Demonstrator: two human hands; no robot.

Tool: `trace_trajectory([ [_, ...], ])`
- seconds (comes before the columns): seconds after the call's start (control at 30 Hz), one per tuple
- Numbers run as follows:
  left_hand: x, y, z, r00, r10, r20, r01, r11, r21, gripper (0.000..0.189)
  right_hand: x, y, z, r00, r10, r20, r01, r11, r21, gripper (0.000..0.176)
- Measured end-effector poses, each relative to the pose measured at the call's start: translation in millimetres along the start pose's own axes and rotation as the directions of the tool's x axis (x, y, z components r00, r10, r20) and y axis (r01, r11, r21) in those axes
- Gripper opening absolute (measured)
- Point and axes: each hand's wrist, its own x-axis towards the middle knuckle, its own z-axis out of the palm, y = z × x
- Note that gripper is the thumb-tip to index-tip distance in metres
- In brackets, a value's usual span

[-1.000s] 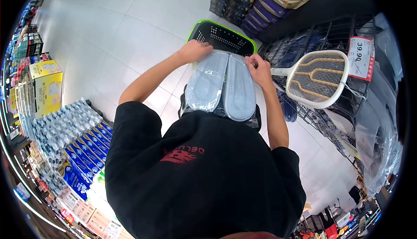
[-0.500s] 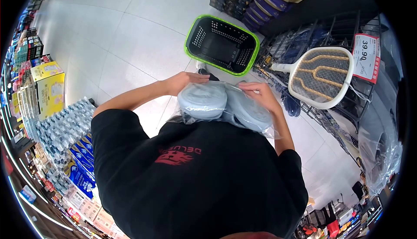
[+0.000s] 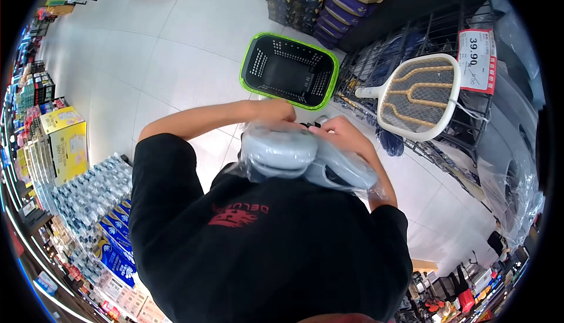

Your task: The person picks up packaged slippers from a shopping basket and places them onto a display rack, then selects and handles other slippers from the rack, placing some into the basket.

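A pair of light grey slippers (image 3: 279, 147) in a clear plastic bag is held against the front of my black T-shirt. My left hand (image 3: 276, 110) is closed at the far edge of the bag, its fingers curled down and partly hidden. My right hand (image 3: 346, 134) grips the same edge a little to the right, with the fingers bent. Between the two hands is a narrow gap. Just beyond them on the floor stands a black shopping basket (image 3: 249, 64) with a bright green rim.
An electric mosquito swatter (image 3: 420, 97) hangs on a black wire rack at right, beside a 39.90 price tag (image 3: 477, 59). Purple and gold bags (image 3: 346, 12) are stacked beyond the basket. Packaged goods (image 3: 88, 188) and a yellow box (image 3: 67, 147) line the left.
My hands have come closer together along the bag's far edge, the left moving right and its fingers curling in. The view has shifted slightly, so the basket and rack appear further left.
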Motion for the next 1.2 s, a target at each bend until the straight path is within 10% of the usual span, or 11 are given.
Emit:
trace_trajectory([
  [0.17, 15, -8, 21, 0.902, 0.368, -0.224, -0.431, 0.775, -0.463, 0.045, -7, -11, 13, 0.964, -0.123, -0.237, 0.178, 0.957, 0.23, 0.038],
  [0.33, 9, -11, 21, 0.97, 0.241, 0.018, -0.124, 0.562, -0.818, 0.061, -23, 5, 14, 0.962, -0.218, -0.165, 0.263, 0.902, 0.342, 0.04],
  [0.4, 2, -12, 24, 0.965, 0.263, 0.017, -0.132, 0.539, -0.832, 0.063, -35, 14, 14, 0.999, -0.002, 0.045, -0.027, 0.78, 0.625, 0.051],
  [0.53, -6, -31, 34, 0.964, 0.264, 0.009, -0.08, 0.322, -0.943, 0.08, -59, 37, 26, 0.992, 0.123, 0.041, -0.115, 0.692, 0.712, 0.069],
  [0.77, -45, -35, 58, 0.974, 0.089, -0.208, -0.222, 0.197, -0.955, 0.075, -87, 41, 49, 0.971, 0.236, -0.031, -0.09, 0.487, 0.869, 0.066],
  [0.9, -52, -10, 101, 0.848, -0.281, -0.45, -0.498, -0.126, -0.858, 0.058, -88, 42, 56, 0.95, 0.296, -0.099, -0.028, 0.395, 0.918, 0.065],
  [0.97, -27, -49, 135, 0.821, -0.245, -0.516, -0.526, 0.027, -0.85, 0.058, -87, 42, 59, 0.941, 0.317, -0.119, -0.001, 0.354, 0.935, 0.064],
  [1.03, -28, -50, 136, 0.562, -0.095, -0.821, -0.601, 0.635, -0.485, 0.06, -84, 40, 63, 0.932, 0.335, -0.142, 0.031, 0.315, 0.949, 0.064],
  [1.2, -33, -57, 135, 0.733, -0.315, -0.603, -0.428, 0.475, -0.769, 0.062, -76, 39, 70, 0.908, 0.373, -0.189, 0.101, 0.243, 0.965, 0.063],
])
